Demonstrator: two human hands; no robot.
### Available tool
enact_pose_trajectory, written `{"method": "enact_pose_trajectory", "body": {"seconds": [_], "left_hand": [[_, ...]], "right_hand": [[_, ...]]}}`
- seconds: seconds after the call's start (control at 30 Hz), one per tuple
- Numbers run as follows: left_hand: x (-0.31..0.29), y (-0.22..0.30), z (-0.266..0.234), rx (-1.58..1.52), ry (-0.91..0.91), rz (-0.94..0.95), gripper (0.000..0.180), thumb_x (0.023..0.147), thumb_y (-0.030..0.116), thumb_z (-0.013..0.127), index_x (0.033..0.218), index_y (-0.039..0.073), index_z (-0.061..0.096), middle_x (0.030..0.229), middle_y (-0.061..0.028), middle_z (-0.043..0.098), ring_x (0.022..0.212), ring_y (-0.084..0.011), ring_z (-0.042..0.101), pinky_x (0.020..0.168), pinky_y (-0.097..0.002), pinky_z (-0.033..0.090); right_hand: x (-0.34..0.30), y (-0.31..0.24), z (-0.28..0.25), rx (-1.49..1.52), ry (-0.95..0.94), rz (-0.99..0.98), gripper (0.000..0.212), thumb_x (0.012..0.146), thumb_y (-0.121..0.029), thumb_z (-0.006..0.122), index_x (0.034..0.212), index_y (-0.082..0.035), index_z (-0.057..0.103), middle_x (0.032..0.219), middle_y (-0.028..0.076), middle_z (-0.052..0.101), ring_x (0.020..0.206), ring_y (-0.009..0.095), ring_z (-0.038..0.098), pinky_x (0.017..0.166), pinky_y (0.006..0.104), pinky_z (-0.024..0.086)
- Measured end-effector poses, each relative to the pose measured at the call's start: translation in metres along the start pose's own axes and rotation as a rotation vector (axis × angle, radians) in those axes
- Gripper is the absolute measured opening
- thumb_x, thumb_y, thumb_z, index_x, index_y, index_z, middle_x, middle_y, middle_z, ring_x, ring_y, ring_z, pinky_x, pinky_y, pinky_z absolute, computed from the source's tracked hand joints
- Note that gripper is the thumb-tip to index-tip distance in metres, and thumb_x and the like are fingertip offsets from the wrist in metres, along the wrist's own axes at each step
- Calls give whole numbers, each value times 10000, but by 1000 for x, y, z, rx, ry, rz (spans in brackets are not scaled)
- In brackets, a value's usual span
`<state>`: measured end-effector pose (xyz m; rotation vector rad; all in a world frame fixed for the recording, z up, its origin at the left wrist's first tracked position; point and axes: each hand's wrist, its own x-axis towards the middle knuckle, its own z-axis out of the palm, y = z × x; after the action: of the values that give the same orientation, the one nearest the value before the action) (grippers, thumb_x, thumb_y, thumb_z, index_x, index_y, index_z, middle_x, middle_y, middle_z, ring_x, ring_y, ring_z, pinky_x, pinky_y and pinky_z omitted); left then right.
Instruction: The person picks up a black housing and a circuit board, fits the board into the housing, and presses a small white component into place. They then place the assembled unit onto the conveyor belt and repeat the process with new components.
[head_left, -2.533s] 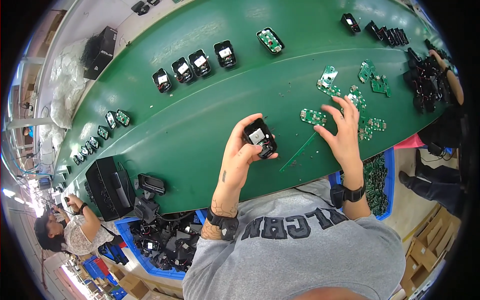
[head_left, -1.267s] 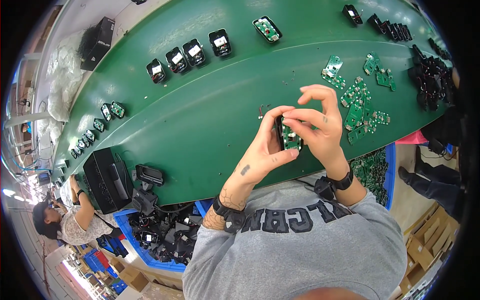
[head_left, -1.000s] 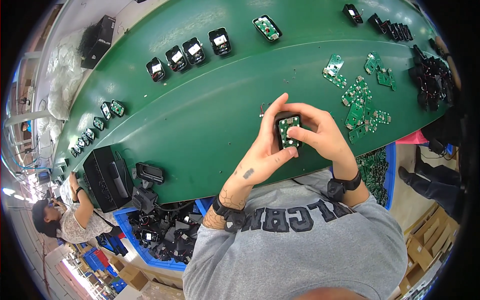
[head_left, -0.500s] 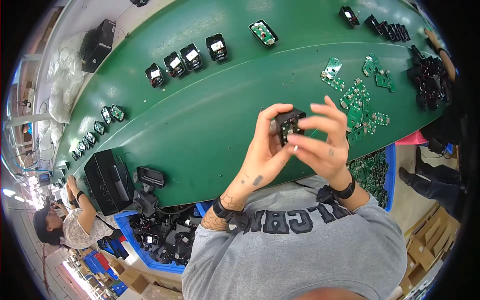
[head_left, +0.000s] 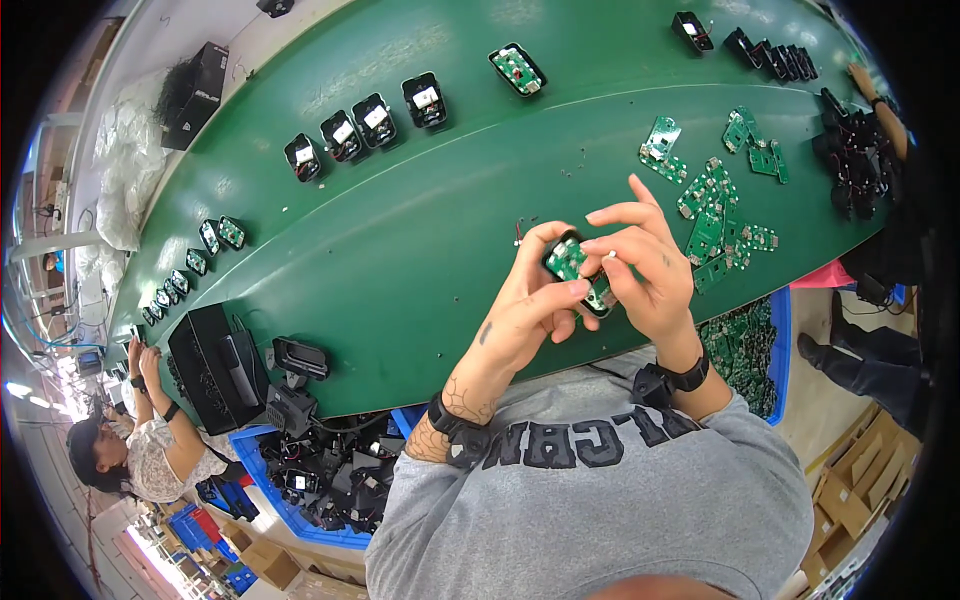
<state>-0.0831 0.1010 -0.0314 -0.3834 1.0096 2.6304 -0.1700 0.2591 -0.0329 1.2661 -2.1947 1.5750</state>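
Note:
Tilted above the bench, a black plastic housing point(head_left: 550, 262) with a green circuit board point(head_left: 567, 258) inside rests in my left hand point(head_left: 515, 315). The left fingers wrap around its side, and the thumb lies across the board. My right hand point(head_left: 655, 280) is over the housing's right side, thumb and index finger pinched on a small white connector point(head_left: 611, 256), its other fingers raised. Dark wires show beneath those fingertips, but where they lead is hidden. On the bench behind the housing lies a small red-and-black wire piece point(head_left: 519, 232).
Loose green boards point(head_left: 710, 215) lie to the right. Black housings point(head_left: 374, 120) stand in a row at the far side, one with a board point(head_left: 517, 70). Blue bins point(head_left: 262, 500) sit below the bench edge. Co-workers point(head_left: 160, 450) work at both ends; a black box point(head_left: 215, 365) stands left.
The housing has turned in my left hand, so its board now faces up. My right fingers have closed in over it, and the white connector has risen between them.

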Motion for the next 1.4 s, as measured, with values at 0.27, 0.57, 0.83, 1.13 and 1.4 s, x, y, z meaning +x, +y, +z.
{"method": "enact_pose_trajectory", "body": {"seconds": [0.27,0.57,0.83,1.13,1.4], "left_hand": [[-4,8,6,129,67,66,480,840,36,537,1282,68,352,1041,-128,568,837,-328,704,570,-296,602],[-4,12,13,292,85,108,433,839,37,619,1256,-17,515,1031,-118,628,779,-212,687,659,-295,593],[-11,22,5,322,91,120,433,851,-62,582,1273,-30,490,1130,-128,598,843,-182,682,687,-263,585],[-5,14,1,375,181,284,413,845,-94,561,1252,-43,514,1139,-127,599,972,-213,665,788,-293,605],[0,9,2,347,171,247,412,832,-85,579,1239,-47,527,1139,-130,603,972,-212,668,778,-293,605]], "right_hand": [[6,4,-4,-18,-64,-110,211,773,2,546,923,-52,684,700,13,671,1010,269,637,1089,628,288],[5,3,-1,111,43,-4,136,789,-47,548,823,-44,679,677,33,669,1024,307,619,1081,598,313],[-1,14,-12,879,-222,514,136,807,-131,662,826,-14,729,1021,94,581,1253,343,438,1061,515,333],[9,6,-12,553,-281,467,119,845,-129,637,816,-25,689,1122,116,552,1325,354,373,1058,514,315],[-1,13,4,529,-86,417,175,821,-145,597,686,-34,602,1132,120,554,1344,360,349,1091,531,271]]}}
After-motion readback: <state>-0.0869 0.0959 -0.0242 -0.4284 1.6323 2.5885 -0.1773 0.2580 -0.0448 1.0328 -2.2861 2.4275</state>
